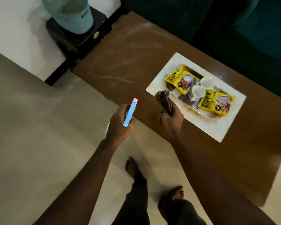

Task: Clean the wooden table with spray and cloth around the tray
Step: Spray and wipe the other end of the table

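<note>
A: Report hand positions.

B: Both arms are extended forward. The left hand (pixel 120 125) is beside the near edge of the wooden table (pixel 120 62), above the floor. Its fingers are curled round a slim blue spray bottle (pixel 129 114), pink tip pointing away from the person, toward the table. The right hand (pixel 171 122) is above the table's near edge, fingers closed round a bunched dark cloth (pixel 164 100). The cloth's upper end overlaps the corner of the white mat (pixel 201 127) in this view; whether it touches the mat cannot be determined.

A: Tray location?

B: The tray (pixel 184 100) lies on the white mat, on the right half of the table. It carries two white cups (pixel 206 82) side by side and two yellow packets (pixel 178 78), one on either side of the cups.

A: Legible text?

B: Each packet reads "ZOFF" in dark capitals, with "10" in a dark round mark. The smaller line beneath is unreadable. Pale smears (pixel 136 34) mark the table's far left area.
</note>
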